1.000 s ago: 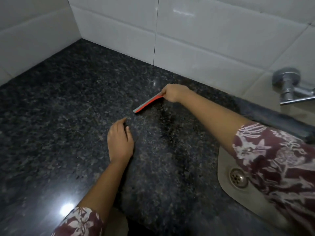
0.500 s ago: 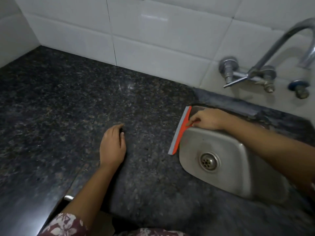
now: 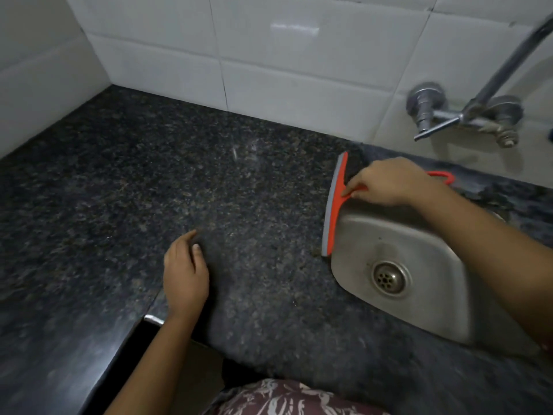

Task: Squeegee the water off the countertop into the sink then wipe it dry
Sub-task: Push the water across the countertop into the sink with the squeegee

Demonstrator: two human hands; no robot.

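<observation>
An orange squeegee (image 3: pixel 335 205) with a grey rubber blade lies along the left rim of the steel sink (image 3: pixel 434 280), its blade at the edge of the dark speckled granite countertop (image 3: pixel 149 181). My right hand (image 3: pixel 389 182) grips its handle, whose orange loop sticks out behind the hand. My left hand (image 3: pixel 184 274) rests palm down on the countertop, left of the sink, with fingers relaxed and holding nothing. No cloth is in view.
White tiled walls (image 3: pixel 299 61) close off the back and the left. A chrome wall tap (image 3: pixel 466 112) with a long spout hangs above the sink's far side. The sink drain (image 3: pixel 389 278) is open. The counter's front edge (image 3: pixel 143 324) steps inward near my left wrist.
My right hand has dragged the squeegee from the middle of the countertop rightward to the sink's left rim. My left hand has stayed in place on the counter.
</observation>
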